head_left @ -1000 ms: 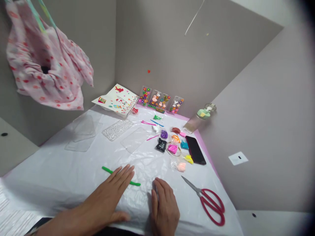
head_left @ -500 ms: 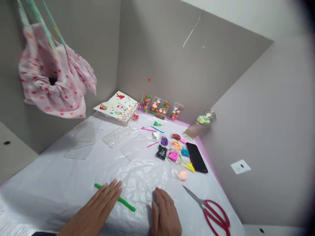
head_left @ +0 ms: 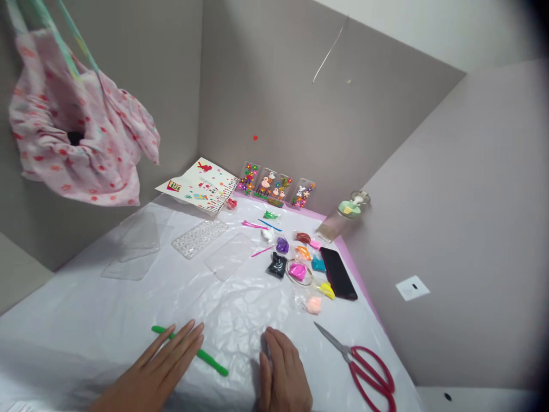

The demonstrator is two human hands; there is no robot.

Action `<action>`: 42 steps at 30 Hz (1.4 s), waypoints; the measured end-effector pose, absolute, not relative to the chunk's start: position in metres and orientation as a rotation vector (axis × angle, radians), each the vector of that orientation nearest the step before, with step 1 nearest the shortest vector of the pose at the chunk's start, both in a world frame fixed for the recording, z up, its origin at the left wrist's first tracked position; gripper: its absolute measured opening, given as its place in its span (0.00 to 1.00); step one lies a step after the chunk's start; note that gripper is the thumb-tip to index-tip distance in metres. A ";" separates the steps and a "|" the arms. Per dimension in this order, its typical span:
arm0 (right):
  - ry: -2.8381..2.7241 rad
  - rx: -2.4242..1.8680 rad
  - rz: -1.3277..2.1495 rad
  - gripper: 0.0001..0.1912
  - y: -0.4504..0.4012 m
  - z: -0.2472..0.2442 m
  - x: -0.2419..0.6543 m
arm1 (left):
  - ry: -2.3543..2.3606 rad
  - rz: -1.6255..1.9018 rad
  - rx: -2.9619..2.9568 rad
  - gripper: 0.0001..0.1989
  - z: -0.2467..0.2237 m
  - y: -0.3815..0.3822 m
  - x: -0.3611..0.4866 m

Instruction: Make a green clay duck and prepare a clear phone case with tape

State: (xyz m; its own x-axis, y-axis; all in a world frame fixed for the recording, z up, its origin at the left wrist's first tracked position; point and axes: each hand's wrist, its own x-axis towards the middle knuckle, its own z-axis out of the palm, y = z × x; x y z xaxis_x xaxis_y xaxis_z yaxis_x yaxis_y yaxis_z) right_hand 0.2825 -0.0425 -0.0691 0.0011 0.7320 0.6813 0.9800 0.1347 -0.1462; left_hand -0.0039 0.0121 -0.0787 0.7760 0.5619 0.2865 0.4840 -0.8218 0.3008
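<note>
The person's left hand (head_left: 165,366) lies palm down with its fingers straight and slightly spread, laid across a green roll (head_left: 211,360) without gripping it. The roll sits near the front of the table, slanting on the crinkled white plastic sheet (head_left: 244,309); one end shows beyond the fingers on the far left side, the other reaches out to the right toward the second hand. That right hand (head_left: 283,372) rests on the sheet just apart from the roll, fingers together and gently bent, thumb close to them; its palm is turned out of sight, so whether it has hold of anything cannot be told. To its right lie scissors (head_left: 346,351) with red handles, their tip pointing away from the person. Farther back, a peach packet (head_left: 313,305), a black packet (head_left: 277,265) and a bright pink packet (head_left: 297,271) inside a thin ring lie among other coloured ones, with a dark phone (head_left: 338,273) beside them. A clear flat sheet (head_left: 229,257) and a textured clear piece (head_left: 199,238) lie left of the packets, and four decorated cases (head_left: 266,183) lean against the back wall.
</note>
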 end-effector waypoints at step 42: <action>-1.834 -1.620 -0.553 0.16 -0.041 -0.058 0.282 | 0.894 0.422 2.703 0.60 -0.060 0.030 0.028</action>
